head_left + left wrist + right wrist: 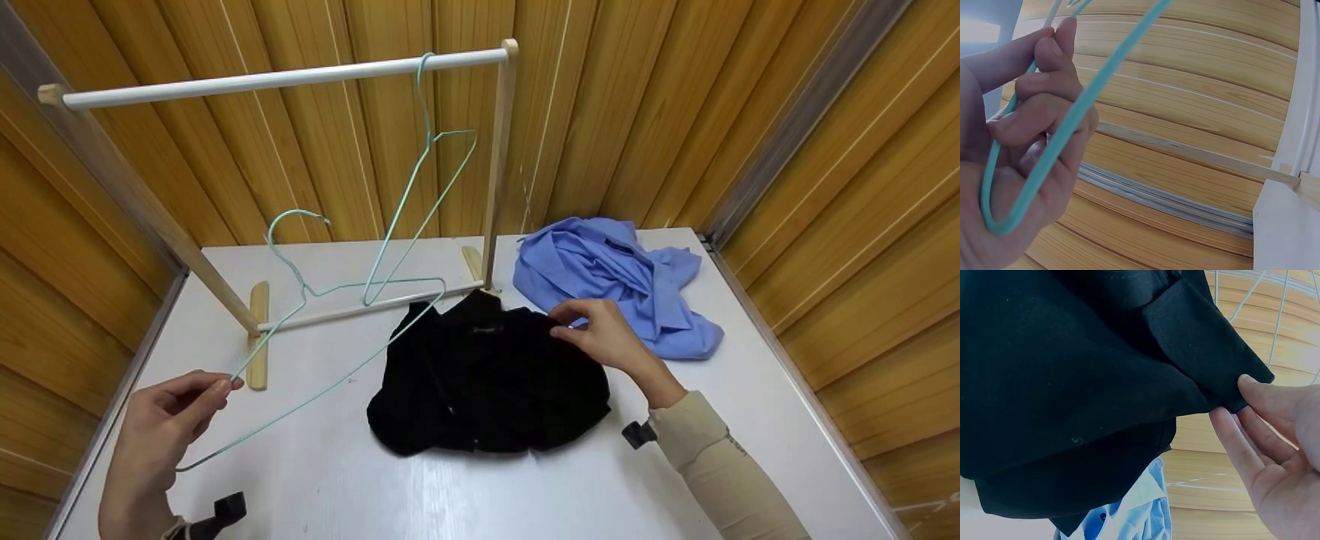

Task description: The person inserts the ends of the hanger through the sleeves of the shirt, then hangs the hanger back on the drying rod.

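Note:
My left hand (166, 433) pinches a mint-green wire hanger (311, 395) by one arm, near its end. The hanger is tilted, its hook up, and its far end reaches over the black shirt. In the left wrist view the hanger's bent corner (999, 228) lies across the palm. The black shirt (491, 382) is bunched on the table, with its collar and label at the back. My right hand (600, 334) pinches the shirt's edge at the upper right. In the right wrist view the thumb lies on a collar-like flap (1202, 343), with fingers beneath.
Behind stands a wooden rack with a white top rail (285, 79); a second mint-green hanger (397, 202) hangs on it. A crumpled blue shirt (600, 262) lies on the white table (360, 495), back right. Wood-patterned walls (630, 97) enclose the table at the back and sides.

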Demonstrator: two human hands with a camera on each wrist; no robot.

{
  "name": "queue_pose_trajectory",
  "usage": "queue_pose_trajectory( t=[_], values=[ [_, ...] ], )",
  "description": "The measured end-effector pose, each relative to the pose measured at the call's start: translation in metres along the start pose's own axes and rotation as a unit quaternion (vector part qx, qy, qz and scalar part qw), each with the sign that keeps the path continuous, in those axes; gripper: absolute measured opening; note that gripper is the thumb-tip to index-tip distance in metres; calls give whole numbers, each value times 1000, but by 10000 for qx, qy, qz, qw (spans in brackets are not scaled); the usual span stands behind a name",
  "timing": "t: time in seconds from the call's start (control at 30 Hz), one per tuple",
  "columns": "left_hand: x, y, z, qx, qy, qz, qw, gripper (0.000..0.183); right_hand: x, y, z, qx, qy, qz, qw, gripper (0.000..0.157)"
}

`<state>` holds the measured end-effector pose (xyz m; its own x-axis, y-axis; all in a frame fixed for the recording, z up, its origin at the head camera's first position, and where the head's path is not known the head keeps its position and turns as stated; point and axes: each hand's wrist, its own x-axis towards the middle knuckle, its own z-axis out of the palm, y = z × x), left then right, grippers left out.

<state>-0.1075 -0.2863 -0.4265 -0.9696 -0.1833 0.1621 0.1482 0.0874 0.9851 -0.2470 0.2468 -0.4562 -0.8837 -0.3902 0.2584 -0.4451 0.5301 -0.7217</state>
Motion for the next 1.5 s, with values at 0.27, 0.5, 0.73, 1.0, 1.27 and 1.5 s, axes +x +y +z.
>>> queue_pose_trajectory(
  t=[0.27,0.5,0.73,1.0,1.27,1.5],
  values=[
    [-1,-5,-2,-4,-225,-25,9997,8,1,3,0,-71,54,20,10000,13],
    [-2,-8,-2,106,-309,-128,9994,8,2,5,1,-109,58,84,9999,15],
    [-5,-11,-7,-29,-390,-190,9991,9,2,5,0,-73,15,118,9999,15],
    [-5,-14,-10,81,-671,-377,9970,9,2,4,0,-56,-23,136,9999,16],
    [-6,-20,-12,-20,-1003,-334,9944,12,1,4,1,-99,-38,119,9999,16],
    [-2,-25,-13,57,-1122,-588,9919,13,2,4,1,-71,-57,155,9998,16]
  ],
)
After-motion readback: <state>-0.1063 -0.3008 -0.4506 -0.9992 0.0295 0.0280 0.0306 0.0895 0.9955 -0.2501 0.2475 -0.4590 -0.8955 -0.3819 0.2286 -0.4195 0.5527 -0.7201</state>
